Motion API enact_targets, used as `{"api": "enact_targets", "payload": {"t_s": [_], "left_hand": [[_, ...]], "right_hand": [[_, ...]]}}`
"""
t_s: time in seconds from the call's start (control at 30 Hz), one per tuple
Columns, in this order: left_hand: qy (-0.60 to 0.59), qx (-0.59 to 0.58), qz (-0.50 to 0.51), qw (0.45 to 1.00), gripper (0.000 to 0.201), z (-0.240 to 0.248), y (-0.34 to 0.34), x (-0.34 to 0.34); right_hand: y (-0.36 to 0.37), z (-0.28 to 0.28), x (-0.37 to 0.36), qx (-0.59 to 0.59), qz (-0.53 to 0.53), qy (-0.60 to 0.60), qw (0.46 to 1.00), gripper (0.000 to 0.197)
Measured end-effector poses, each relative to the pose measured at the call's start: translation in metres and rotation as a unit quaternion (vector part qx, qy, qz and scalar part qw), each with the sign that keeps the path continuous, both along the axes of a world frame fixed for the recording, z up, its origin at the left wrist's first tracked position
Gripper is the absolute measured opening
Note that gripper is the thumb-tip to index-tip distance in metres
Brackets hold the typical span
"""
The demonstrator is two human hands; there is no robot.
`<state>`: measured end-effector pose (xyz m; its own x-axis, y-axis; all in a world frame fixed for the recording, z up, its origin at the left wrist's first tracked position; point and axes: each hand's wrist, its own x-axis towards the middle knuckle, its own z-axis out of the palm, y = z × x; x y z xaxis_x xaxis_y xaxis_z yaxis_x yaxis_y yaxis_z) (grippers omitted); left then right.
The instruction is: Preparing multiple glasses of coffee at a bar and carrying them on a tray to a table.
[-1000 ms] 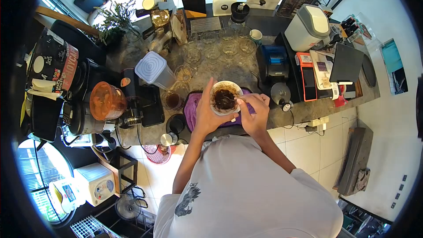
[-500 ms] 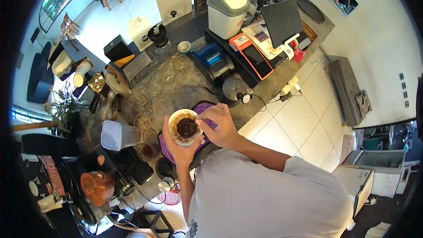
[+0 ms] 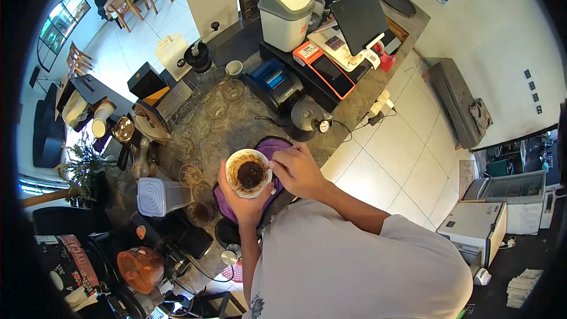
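White cup [image 3: 240,160] is sandwiched between both hands, mouth up, above the purple cloth [image 3: 274,145] on the bench [image 3: 239,133]. It's round, so no long axis to go by. Its left and near side is cradled by the curled left hand [image 3: 241,202]; the right hand [image 3: 298,171] is pinched closed at the right rim, hold too small to make out.

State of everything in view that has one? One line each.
White cup: held upright or nearly so, inner wall smeared brown, dark contents at the bottom
Left hand: wrapped around the cup
Right hand: fingers pinched at the rim; anything between them unclear
Purple cloth: spread on the counter, rumpled
Square-lidded container: lid on
Glass beside it: holds brown liquid
Bin: lid in place
Orange-edged device: screen dark
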<state>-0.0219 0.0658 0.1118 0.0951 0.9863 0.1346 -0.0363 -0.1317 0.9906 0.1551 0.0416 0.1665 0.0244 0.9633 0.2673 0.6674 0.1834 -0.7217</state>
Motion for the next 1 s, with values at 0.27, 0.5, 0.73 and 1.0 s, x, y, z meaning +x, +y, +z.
{"api": "enact_targets", "payload": {"t_s": [0.27, 0.5, 0.73, 1.0], "left_hand": [[0.004, -0.001, -0.001, 1.0, 0.119, -0.002, 0.0, -0.005], [0.085, 0.041, 0.019, 0.995, 0.116, -0.001, 0.002, -0.004], [0.107, 0.057, 0.035, 0.992, 0.116, 0.009, 0.001, -0.004], [0.087, 0.049, 0.032, 0.994, 0.118, 0.004, -0.001, -0.005]], "right_hand": [[0.0, -0.014, -0.005, 0.021, -0.019, 0.058, 0.998, 0.019], [0.004, -0.013, 0.005, -0.036, -0.03, 0.161, 0.986, 0.023], [0.013, -0.019, 0.015, -0.092, 0.013, 0.205, 0.974, 0.029], [0.022, -0.016, 0.016, -0.119, 0.022, 0.174, 0.977, 0.026]]}}
